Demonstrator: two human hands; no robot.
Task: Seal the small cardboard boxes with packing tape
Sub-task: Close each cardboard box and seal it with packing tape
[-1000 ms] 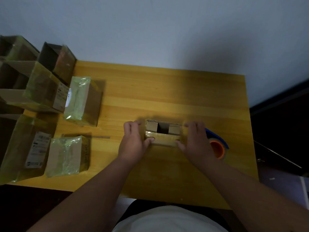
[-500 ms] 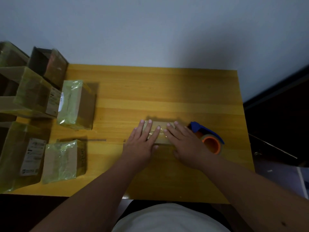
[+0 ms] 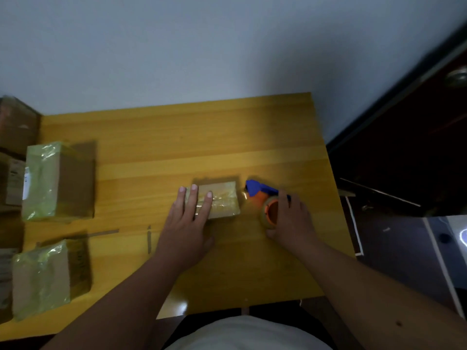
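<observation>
A small cardboard box (image 3: 223, 199) lies in the middle of the yellow wooden table (image 3: 177, 137), its flaps folded flat. My left hand (image 3: 187, 218) rests on its left half with straight fingers pressing the top down. Just right of the box stands a blue tape dispenser (image 3: 262, 198) with an orange roll. My right hand (image 3: 290, 219) grips that roll from the right, fingers curled over it.
Two boxes wrapped in shiny tape (image 3: 58, 180) (image 3: 48, 276) sit at the table's left side, with more cardboard boxes (image 3: 15, 127) stacked past the left edge. A dark door (image 3: 409, 137) stands to the right. The table's right edge runs close behind the dispenser.
Both hands folded the box's flaps shut and pressed them flat. My right hand has since left the box and taken hold of the tape dispenser. The view has swung to the right.
</observation>
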